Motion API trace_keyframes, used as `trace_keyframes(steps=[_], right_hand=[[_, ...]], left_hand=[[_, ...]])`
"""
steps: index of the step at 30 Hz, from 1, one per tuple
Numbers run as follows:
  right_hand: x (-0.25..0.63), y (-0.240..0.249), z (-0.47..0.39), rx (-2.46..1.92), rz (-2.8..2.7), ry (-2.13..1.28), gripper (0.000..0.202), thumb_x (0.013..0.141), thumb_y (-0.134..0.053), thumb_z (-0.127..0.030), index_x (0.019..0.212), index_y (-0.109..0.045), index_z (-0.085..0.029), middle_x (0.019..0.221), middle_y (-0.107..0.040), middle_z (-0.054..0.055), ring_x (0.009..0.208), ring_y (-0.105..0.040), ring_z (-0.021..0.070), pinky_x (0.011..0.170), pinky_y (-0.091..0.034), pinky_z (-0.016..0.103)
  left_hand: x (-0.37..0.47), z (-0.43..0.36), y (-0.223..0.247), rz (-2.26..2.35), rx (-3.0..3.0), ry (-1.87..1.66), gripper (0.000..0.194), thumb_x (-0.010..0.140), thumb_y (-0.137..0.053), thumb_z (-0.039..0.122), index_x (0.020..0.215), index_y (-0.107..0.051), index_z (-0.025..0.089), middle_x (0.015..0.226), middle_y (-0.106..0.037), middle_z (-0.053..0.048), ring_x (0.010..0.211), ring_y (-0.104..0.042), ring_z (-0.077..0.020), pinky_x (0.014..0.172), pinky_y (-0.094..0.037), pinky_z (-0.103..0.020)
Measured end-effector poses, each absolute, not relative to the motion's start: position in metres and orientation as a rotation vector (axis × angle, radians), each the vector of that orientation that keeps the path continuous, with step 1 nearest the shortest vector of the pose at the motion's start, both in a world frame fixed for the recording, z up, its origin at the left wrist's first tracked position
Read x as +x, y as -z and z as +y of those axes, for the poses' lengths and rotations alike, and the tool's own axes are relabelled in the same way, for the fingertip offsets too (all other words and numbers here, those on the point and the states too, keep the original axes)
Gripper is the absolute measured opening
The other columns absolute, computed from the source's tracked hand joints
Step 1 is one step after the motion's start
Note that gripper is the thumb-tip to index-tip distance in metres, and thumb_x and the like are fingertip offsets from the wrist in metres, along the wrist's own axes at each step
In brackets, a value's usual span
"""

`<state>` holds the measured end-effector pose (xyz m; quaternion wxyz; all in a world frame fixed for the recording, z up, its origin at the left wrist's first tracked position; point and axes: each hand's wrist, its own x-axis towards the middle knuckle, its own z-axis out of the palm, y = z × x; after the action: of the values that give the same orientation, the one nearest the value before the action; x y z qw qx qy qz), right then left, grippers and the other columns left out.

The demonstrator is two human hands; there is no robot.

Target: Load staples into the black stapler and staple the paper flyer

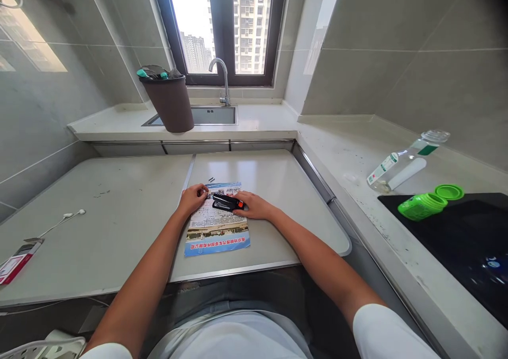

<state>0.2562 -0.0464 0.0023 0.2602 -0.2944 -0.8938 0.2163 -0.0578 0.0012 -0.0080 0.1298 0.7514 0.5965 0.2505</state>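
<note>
A printed leaflet (218, 232) with blue borders lies on the white folding table (273, 242), its lettering upside down to me. At its upper left corner, my left hand (192, 198) has its fingers curled together on the paper's edge; the fingertips are small and partly hidden. My right hand (255, 205) is closed around the rear end of a black stapler (224, 201) with an orange part. The stapler is over the upper part of the leaflet and points left. Just beyond the leaflet lie small strips of staples (211, 179).
White earphones (67, 216) and a red-and-white box (19, 261) lie at the left. Behind, a brown bin (169, 102) stands by the sink (216, 116) and faucet (226, 79). On the right counter are a clear bottle (405, 163) and an opened green container (423, 206) by a black cooktop (468, 248).
</note>
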Motion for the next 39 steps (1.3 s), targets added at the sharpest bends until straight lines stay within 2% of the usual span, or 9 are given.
trace_keyframes(steps=[3, 6, 13, 18, 21, 23, 25, 30, 39], right_hand=[[0.256, -0.003, -0.045, -0.806, -2.454, -0.538, 0.036, 0.094, -0.073, -0.041, 0.122, -0.067, -0.02, 0.109, -0.069, 0.009, 0.102, -0.063, 0.0247, 0.088, -0.049, 0.034], [0.259, -0.004, -0.044, -0.879, -2.439, -0.543, 0.022, 0.09, -0.074, -0.037, 0.101, -0.067, -0.02, 0.096, -0.068, 0.005, 0.088, -0.061, 0.0208, 0.075, -0.045, 0.029], [0.282, -0.015, -0.044, -0.968, -2.462, -0.572, 0.021, 0.078, -0.075, -0.034, 0.082, -0.058, -0.021, 0.076, -0.061, -0.002, 0.068, -0.05, 0.0141, 0.063, -0.032, 0.026], [0.313, -0.025, -0.041, -0.969, -2.486, -0.745, 0.023, 0.079, -0.075, -0.036, 0.088, -0.062, -0.019, 0.077, -0.06, -0.004, 0.068, -0.049, 0.0123, 0.063, -0.032, 0.024], [0.328, -0.026, -0.039, -1.003, -2.466, -0.84, 0.034, 0.078, -0.081, -0.045, 0.09, -0.064, -0.018, 0.077, -0.059, -0.004, 0.068, -0.047, 0.0122, 0.063, -0.032, 0.024], [0.331, -0.024, -0.037, -0.992, -2.451, -0.841, 0.041, 0.077, -0.083, -0.052, 0.091, -0.066, -0.018, 0.077, -0.059, -0.004, 0.069, -0.047, 0.0129, 0.064, -0.033, 0.025], [0.329, -0.022, -0.037, -0.945, -2.415, -0.765, 0.037, 0.083, -0.079, -0.053, 0.089, -0.066, -0.018, 0.079, -0.06, -0.003, 0.072, -0.049, 0.0143, 0.067, -0.036, 0.025], [0.313, -0.015, -0.035, -0.909, -2.292, -0.529, 0.03, 0.095, -0.068, -0.049, 0.087, -0.068, -0.02, 0.084, -0.063, 0.002, 0.076, -0.053, 0.0179, 0.074, -0.042, 0.029], [0.306, 0.002, -0.023, -0.879, -2.262, -0.441, 0.042, 0.098, -0.066, -0.058, 0.112, -0.074, -0.02, 0.099, -0.071, 0.009, 0.094, -0.062, 0.0252, 0.088, -0.047, 0.037]], left_hand=[[-0.059, 0.002, 0.011, 1.702, 2.211, -0.762, 0.021, 0.089, -0.058, 0.033, 0.098, -0.076, 0.024, 0.084, -0.071, -0.001, 0.081, -0.064, -0.0204, 0.08, -0.041, -0.035], [-0.059, 0.003, 0.013, 1.649, 2.258, -0.791, 0.021, 0.089, -0.059, 0.034, 0.096, -0.077, 0.024, 0.09, -0.069, -0.004, 0.086, -0.064, -0.0218, 0.082, -0.044, -0.035], [-0.055, -0.001, 0.006, 1.463, 2.312, -0.855, 0.025, 0.092, -0.06, 0.039, 0.099, -0.077, 0.022, 0.102, -0.066, -0.008, 0.092, -0.063, -0.0231, 0.088, -0.049, -0.038], [-0.041, -0.012, -0.004, 1.217, 2.395, -0.796, 0.026, 0.098, -0.057, 0.04, 0.101, -0.075, 0.022, 0.107, -0.069, -0.008, 0.103, -0.064, -0.0244, 0.094, -0.05, -0.038], [-0.028, -0.021, -0.006, 1.064, 2.46, -0.656, 0.03, 0.099, -0.058, 0.045, 0.109, -0.075, 0.023, 0.118, -0.071, -0.009, 0.112, -0.064, -0.0265, 0.103, -0.047, -0.042], [-0.021, -0.025, -0.006, 1.057, 2.508, -0.585, 0.032, 0.097, -0.06, 0.049, 0.112, -0.075, 0.025, 0.126, -0.069, -0.009, 0.122, -0.061, -0.0292, 0.11, -0.042, -0.045], [-0.016, -0.029, -0.007, 1.094, 2.53, -0.548, 0.033, 0.096, -0.063, 0.052, 0.114, -0.075, 0.027, 0.132, -0.067, -0.009, 0.127, -0.058, -0.0309, 0.113, -0.039, -0.048], [-0.012, -0.032, -0.008, 1.147, 2.554, -0.471, 0.039, 0.094, -0.067, 0.054, 0.121, -0.072, 0.027, 0.137, -0.064, -0.01, 0.128, -0.056, -0.0329, 0.11, -0.038, -0.049], [-0.008, -0.028, 0.0, 1.224, 2.558, -0.504, 0.034, 0.096, -0.066, 0.048, 0.119, -0.069, 0.024, 0.132, -0.066, -0.01, 0.123, -0.057, -0.0316, 0.104, -0.04, -0.046]])
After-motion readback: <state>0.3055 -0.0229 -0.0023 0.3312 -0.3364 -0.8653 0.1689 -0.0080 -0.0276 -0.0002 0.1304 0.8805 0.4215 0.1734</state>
